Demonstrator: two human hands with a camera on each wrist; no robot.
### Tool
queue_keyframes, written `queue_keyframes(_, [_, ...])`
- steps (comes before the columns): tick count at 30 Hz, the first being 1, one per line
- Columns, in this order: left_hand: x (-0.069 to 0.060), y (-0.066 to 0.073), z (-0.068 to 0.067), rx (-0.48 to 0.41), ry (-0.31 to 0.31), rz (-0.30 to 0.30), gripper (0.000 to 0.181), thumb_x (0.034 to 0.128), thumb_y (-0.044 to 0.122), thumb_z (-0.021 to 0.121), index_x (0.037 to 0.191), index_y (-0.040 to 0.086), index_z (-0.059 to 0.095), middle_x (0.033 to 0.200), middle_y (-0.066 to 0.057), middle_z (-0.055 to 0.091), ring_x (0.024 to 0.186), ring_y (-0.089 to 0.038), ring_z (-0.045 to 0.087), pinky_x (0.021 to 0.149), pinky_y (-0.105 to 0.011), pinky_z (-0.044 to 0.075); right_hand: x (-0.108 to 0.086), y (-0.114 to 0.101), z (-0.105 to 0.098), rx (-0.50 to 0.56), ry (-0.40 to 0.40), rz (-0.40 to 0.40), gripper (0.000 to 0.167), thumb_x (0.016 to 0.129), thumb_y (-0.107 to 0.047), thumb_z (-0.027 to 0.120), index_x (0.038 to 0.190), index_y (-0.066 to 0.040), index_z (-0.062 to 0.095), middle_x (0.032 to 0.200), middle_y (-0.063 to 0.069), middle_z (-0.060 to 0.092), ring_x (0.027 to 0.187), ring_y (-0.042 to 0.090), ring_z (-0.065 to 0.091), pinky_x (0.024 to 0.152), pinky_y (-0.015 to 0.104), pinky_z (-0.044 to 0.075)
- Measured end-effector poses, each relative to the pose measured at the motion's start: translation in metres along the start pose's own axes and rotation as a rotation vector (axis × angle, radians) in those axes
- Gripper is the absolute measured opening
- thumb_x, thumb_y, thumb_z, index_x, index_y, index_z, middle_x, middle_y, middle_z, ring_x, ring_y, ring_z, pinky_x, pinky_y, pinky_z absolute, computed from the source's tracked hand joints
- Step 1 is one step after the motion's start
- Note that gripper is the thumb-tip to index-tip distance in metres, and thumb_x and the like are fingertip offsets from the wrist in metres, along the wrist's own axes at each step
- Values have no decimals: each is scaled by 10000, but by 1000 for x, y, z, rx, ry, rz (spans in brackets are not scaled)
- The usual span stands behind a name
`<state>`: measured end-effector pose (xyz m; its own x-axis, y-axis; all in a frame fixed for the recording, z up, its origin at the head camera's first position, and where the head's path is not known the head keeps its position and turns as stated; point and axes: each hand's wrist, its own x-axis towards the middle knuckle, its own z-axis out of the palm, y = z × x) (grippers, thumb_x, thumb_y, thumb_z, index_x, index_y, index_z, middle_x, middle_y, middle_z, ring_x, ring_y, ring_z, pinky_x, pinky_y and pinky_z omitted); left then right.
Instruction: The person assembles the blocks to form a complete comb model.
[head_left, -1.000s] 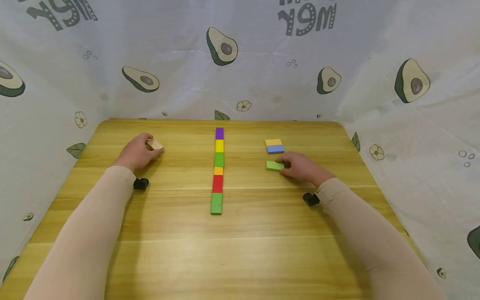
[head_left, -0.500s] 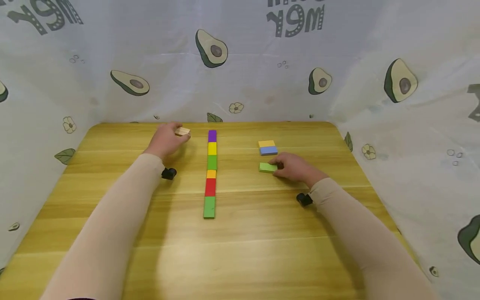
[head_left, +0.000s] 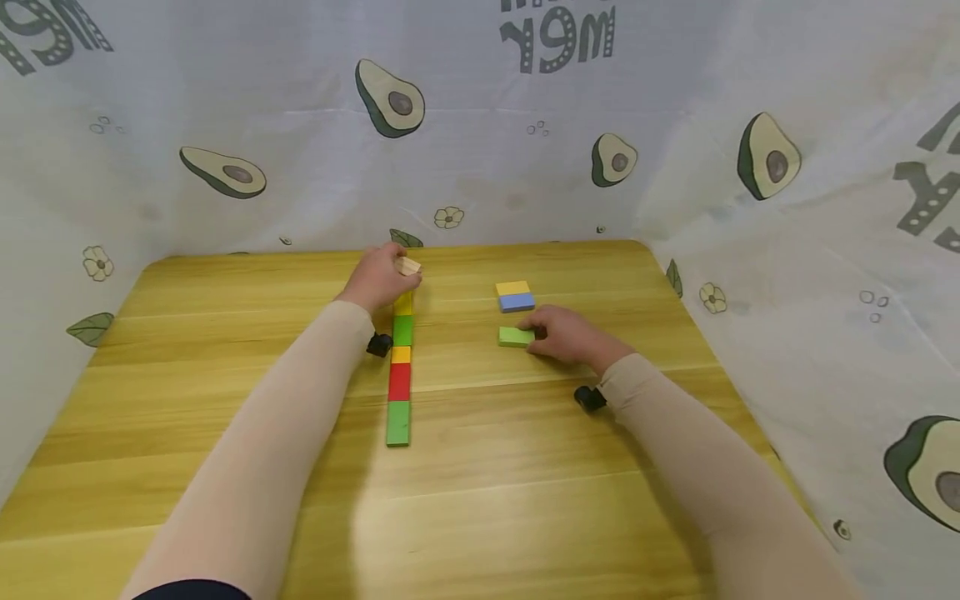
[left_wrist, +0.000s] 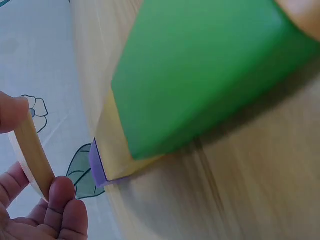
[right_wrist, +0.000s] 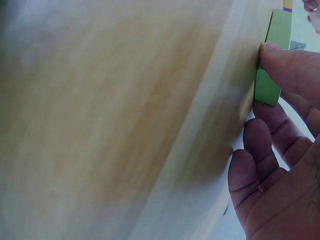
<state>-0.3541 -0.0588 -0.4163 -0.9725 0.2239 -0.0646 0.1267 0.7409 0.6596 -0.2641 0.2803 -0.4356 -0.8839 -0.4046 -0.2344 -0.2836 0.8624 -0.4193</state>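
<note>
My left hand (head_left: 378,277) pinches a plain wooden block (head_left: 408,266) at the far end of a row of coloured blocks. In the left wrist view this wooden block (left_wrist: 34,157) is held between thumb and fingertips, apart from the row. The row's green block (left_wrist: 200,75), yellow block (left_wrist: 117,145) and purple block (left_wrist: 98,165) show there; the hand hides the purple one in the head view. On the right, my right hand (head_left: 572,336) pinches the end of a light green block (head_left: 515,337) lying on the table. Thumb and fingers grip that light green block (right_wrist: 270,87) in the right wrist view.
Nearer in the row lie a small orange block (head_left: 401,355), a red block (head_left: 400,382) and a green block (head_left: 398,423). A pale orange block (head_left: 513,288) and a blue block (head_left: 517,302) touch beyond my right hand. A patterned sheet (head_left: 480,125) borders the wooden table (head_left: 480,500).
My left hand has carried the wooden block rightward and away from me to the row's far end. The right hand keeps its grip on the light green block. The head view has shifted slightly.
</note>
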Motion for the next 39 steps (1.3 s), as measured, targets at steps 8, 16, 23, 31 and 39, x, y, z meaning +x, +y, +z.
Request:
queue_keyframes(8, [7,4,5,-76,-30,-12,652,943,278,752,1482,35,477,1346,-192,601,1111,-338,567,1021,-474,523,2,-1,0,-3,-8,9,419,999,-152,726,1393,-25,666,1286,154,662,1091,272,589,1019,473,515])
queue_keyframes(16, [8,7,7,-139,-66,-29,683,898,204,777,1477,48,452,1366,-193,571,1137,-342,550,1048,-471,506,1,-1,0,-6,-5,13,422,996,-152,729,1394,-25,665,1281,149,661,1083,268,584,1016,467,512])
queue_keyframes(23, [9,4,12,-149,-59,25,590,903,214,775,1420,70,531,1305,-169,595,1058,-320,572,925,-402,523,0,-1,0,6,-3,15,422,991,-151,736,1387,-20,670,1296,158,662,1086,270,589,1023,471,512])
queue_keyframes(31, [9,2,12,-157,-90,18,652,907,211,807,1466,50,512,1356,-174,573,1096,-315,558,969,-404,516,1,-1,1,0,-7,19,422,992,-156,735,1390,-30,670,1316,150,659,1108,267,588,1038,468,509])
queue_keyframes(39, [10,0,11,-168,-118,1,648,921,121,768,1490,40,469,1389,-195,536,1146,-332,546,1042,-449,503,1,0,1,-2,-6,20,423,992,-161,738,1390,-35,670,1315,146,657,1106,265,587,1040,469,510])
